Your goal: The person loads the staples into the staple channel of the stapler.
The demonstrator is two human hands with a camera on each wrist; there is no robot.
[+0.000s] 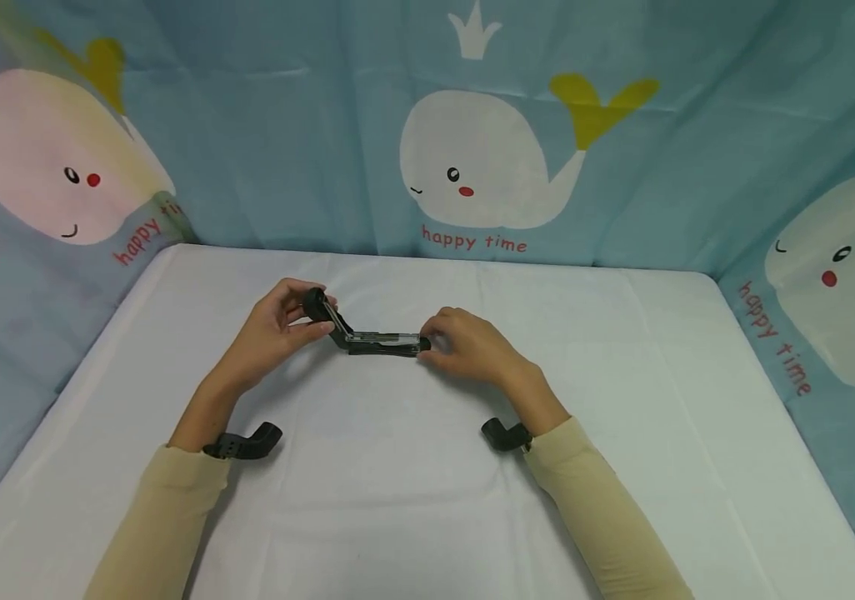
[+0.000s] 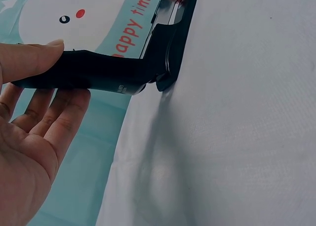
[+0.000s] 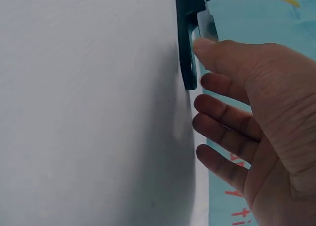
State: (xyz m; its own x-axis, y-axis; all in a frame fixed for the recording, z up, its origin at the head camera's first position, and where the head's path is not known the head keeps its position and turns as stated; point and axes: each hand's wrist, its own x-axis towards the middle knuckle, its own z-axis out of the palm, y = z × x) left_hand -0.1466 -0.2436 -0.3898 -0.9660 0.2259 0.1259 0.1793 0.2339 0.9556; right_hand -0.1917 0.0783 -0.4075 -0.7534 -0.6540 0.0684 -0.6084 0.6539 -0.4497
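Observation:
A black stapler (image 1: pixel 386 350) lies opened out, its base low at the white tabletop and its top arm tilted up at the left. My left hand (image 1: pixel 277 321) holds that raised arm (image 2: pixel 98 70), thumb on one side and fingers on the other. The bared metal magazine (image 1: pixel 390 338) runs along above the base. At the stapler's right end is my right hand (image 1: pixel 472 346), its thumb (image 3: pixel 207 47) right at the gap beside the base (image 3: pixel 186 63). The other fingers of that hand are spread, loosely bent and hold nothing.
White cloth covers the table (image 1: pixel 397 517). A blue curtain (image 1: pixel 285 125) printed with whales surrounds its back and sides. Black wrist cameras are strapped to the left wrist (image 1: pixel 247 442) and right wrist (image 1: pixel 506 435).

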